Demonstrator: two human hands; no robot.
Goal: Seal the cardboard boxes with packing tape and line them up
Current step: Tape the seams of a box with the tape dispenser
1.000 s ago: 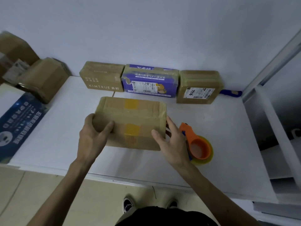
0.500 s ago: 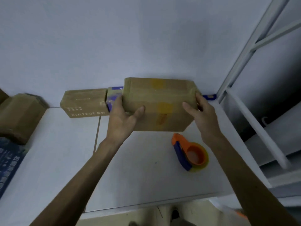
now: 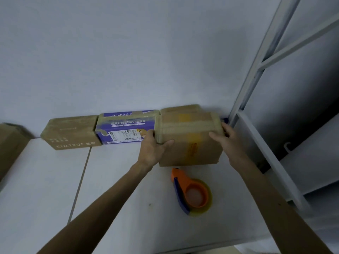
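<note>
The left hand and right hand are clasping the taped box by its ends, carrying it from the table's front to the back right corner, seemingly joining the row of boxes along the back edge.

held box right of printed box | tape dispenser before it

Left hand and right hand grip opposite ends of a taped brown cardboard box, which stands in front of another brown carton at the wall. To its left a purple printed box, then a brown KIMTRUE-marked box. An orange-and-blue tape dispenser lies on the white tabletop nearby.
</note>
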